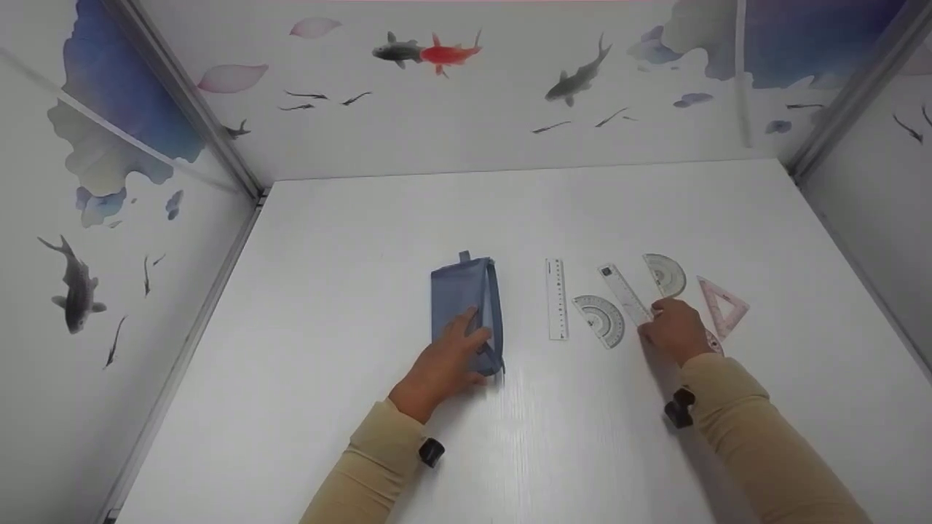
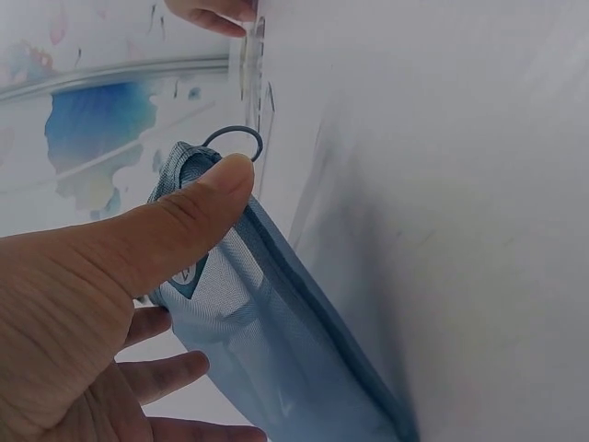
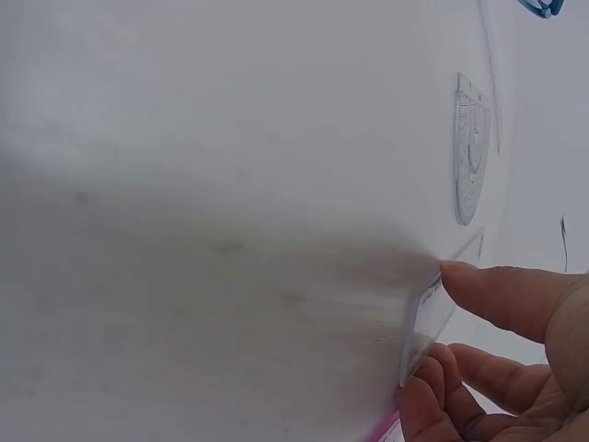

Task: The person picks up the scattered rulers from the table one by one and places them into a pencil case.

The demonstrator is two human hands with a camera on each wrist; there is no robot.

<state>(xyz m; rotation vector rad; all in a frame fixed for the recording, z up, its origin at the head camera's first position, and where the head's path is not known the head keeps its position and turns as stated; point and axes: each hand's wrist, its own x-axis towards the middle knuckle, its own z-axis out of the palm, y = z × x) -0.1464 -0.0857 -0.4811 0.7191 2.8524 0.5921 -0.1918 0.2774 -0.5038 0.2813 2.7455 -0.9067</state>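
A blue mesh zip pouch (image 1: 457,291) lies on the white table, its zipped side to the right. My left hand (image 1: 443,367) holds its near end, the thumb (image 2: 225,180) across the mesh near a dark loop (image 2: 247,131); the index fingertip is hidden in the left wrist view. My right hand (image 1: 676,331) pinches the near end of a clear ruler (image 1: 622,290) between thumb (image 3: 488,290) and fingers. Close by are a clear protractor (image 1: 601,322) on the left and another protractor (image 1: 666,274) beyond the hand.
A second clear ruler (image 1: 557,300) lies between the pouch and the protractors. To the right sits a pink set square (image 1: 722,307), with a pink-marked piece (image 1: 714,340) partly hidden behind the right wrist. Printed walls (image 1: 495,131) enclose the table (image 1: 349,240) at the back and sides.
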